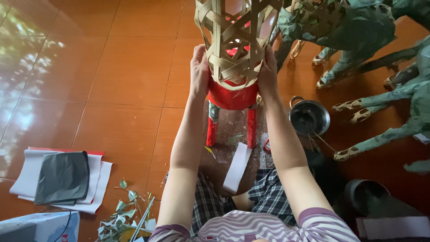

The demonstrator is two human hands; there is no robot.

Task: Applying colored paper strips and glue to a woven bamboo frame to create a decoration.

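Observation:
A woven bamboo-strip frame (235, 40), partly covered in red paper (232, 96) at its lower end and on two short legs (212, 130), stands on the orange tiled floor in front of me. My left hand (199, 69) grips its left side and my right hand (267, 71) presses its right side, just above the red covering. A white paper strip (237, 168) lies on the floor below the legs, near my knees.
Green paper-covered animal figures (358, 31) with bamboo legs stand at the right. A metal pot (309, 117) sits beside my right arm, a dark bowl (365, 195) lower right. Stacked white, grey and red sheets (62, 179) and leafy twigs (121, 215) lie at the left.

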